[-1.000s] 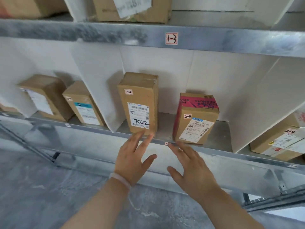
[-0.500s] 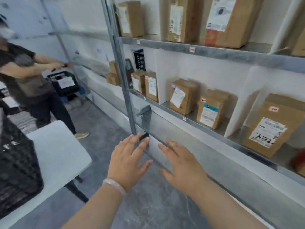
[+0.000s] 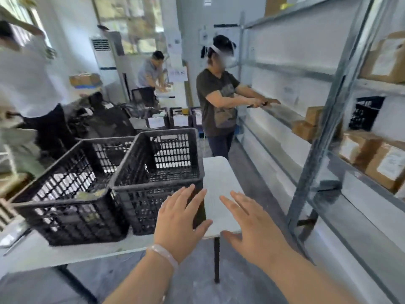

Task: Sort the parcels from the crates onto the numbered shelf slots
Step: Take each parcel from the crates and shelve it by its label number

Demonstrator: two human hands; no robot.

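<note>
Two black plastic crates stand side by side on a white table (image 3: 215, 172). The right crate (image 3: 157, 172) is nearest my hands; the left crate (image 3: 65, 194) holds a few items I cannot make out. My left hand (image 3: 178, 222) hovers with straight spread fingers before the right crate's near corner and holds nothing. My right hand (image 3: 252, 227) is spread flat beside it over the table's end, also holding nothing. Brown cardboard parcels (image 3: 372, 159) stand on the metal shelf (image 3: 324, 119) at the right.
A person in a dark shirt (image 3: 217, 102) works at the shelf farther down the aisle. Two more people are at the left and the back. More black crates (image 3: 179, 119) stand behind the table. A shelf upright (image 3: 311, 154) rises close on my right.
My view has swung left from the shelf and its parcels to the table with the crates. Both hands stayed spread and without a load throughout.
</note>
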